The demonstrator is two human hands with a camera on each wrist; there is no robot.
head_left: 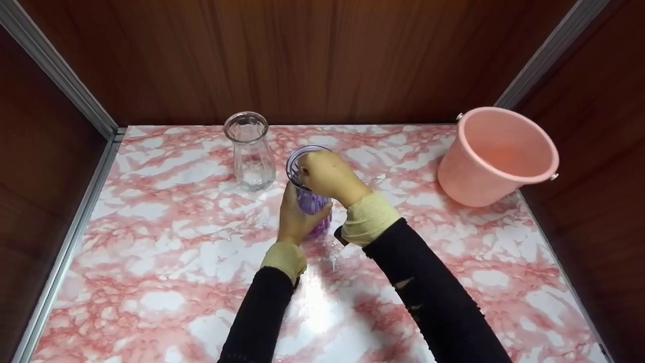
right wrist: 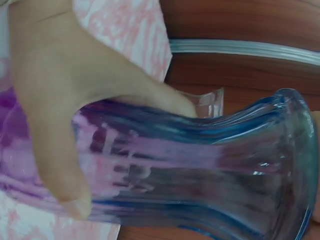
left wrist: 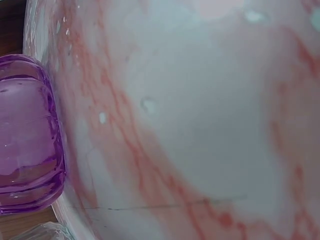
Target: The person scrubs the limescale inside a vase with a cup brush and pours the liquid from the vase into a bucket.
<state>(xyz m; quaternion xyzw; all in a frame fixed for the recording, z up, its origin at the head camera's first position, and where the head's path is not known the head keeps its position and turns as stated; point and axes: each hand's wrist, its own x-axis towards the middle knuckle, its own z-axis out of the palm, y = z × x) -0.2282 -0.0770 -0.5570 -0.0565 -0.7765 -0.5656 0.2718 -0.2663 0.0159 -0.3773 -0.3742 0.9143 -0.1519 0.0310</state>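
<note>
A glass vase (head_left: 322, 224), purple at its base and shading to blue toward the flared rim, stands slightly tilted in the head view. My left hand (head_left: 297, 214) grips its body, thumb on one side and fingers on the other. In the right wrist view the left hand (right wrist: 55, 100) wraps the vase's middle. My right hand (head_left: 330, 174) is over the mouth, its fingers bent down inside the rim; I cannot tell whether they hold anything. The left wrist view has only the purple base (left wrist: 27, 135) at its left edge.
A clear glass vase (head_left: 254, 164) stands to the left, behind the hands. At the back right is a pink bucket (head_left: 473, 174). Water drops lie on the pink marbled tabletop (head_left: 166, 242). Dark wood panels (head_left: 282, 60) close off the back and sides.
</note>
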